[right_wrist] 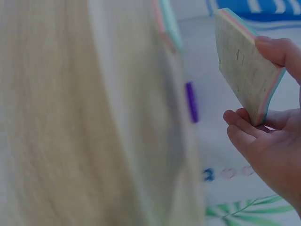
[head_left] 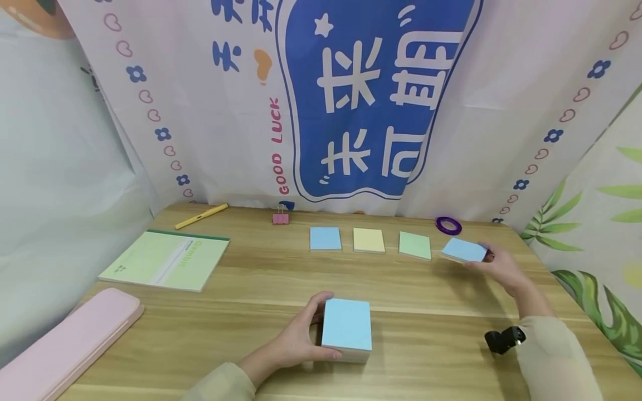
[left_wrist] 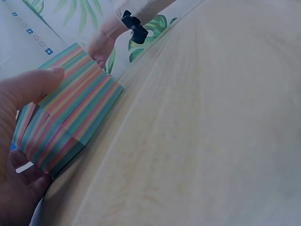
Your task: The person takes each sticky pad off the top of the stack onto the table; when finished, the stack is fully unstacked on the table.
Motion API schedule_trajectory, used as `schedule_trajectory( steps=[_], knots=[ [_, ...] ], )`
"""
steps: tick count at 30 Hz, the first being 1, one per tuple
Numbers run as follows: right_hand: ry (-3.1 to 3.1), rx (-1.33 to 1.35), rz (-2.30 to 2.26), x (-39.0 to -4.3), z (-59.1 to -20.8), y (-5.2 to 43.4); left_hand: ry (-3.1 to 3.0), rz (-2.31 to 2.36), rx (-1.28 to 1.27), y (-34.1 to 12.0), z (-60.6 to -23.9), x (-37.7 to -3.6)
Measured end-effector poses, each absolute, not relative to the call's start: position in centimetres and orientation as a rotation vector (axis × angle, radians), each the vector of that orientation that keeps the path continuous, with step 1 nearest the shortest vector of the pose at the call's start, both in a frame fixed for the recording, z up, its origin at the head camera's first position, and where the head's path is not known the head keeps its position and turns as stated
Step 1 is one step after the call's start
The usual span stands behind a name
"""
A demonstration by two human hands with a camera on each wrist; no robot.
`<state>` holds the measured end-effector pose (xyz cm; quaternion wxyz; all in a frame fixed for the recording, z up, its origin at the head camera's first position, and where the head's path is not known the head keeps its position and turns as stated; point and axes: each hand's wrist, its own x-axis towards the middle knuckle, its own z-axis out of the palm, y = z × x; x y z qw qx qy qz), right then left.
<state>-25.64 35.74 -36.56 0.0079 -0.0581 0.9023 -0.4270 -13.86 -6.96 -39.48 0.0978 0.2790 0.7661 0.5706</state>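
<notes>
left hand (head_left: 296,340) curls its thumb and fingers round the side of a thick block of striped sticky notes (head_left: 346,329) with a blue top, standing near the front of the wooden surface (head_left: 251,312), while the right hand (head_left: 501,267) pinches a thin blue-topped pad (head_left: 464,250) lifted just off the surface at the far right. beside that pad lie 3 flat pads in a row, green (head_left: 414,245), yellow (head_left: 368,240) and blue (head_left: 325,238), with a purple tape ring (head_left: 448,225) just behind. farther left are a pink binder clip (head_left: 280,217), a yellow pen (head_left: 201,216), a green notebook (head_left: 165,259) and a pink case (head_left: 70,342).
</notes>
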Motion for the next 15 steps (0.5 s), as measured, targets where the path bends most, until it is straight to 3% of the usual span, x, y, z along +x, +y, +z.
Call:
schedule_trajectory(
  steps=[15],
  knots=[
    [2.793,0.041,-1.186,-29.1,-40.4,36.8,2.312,1.673,0.871,-7.2,-42.4,-15.0]
  ],
)
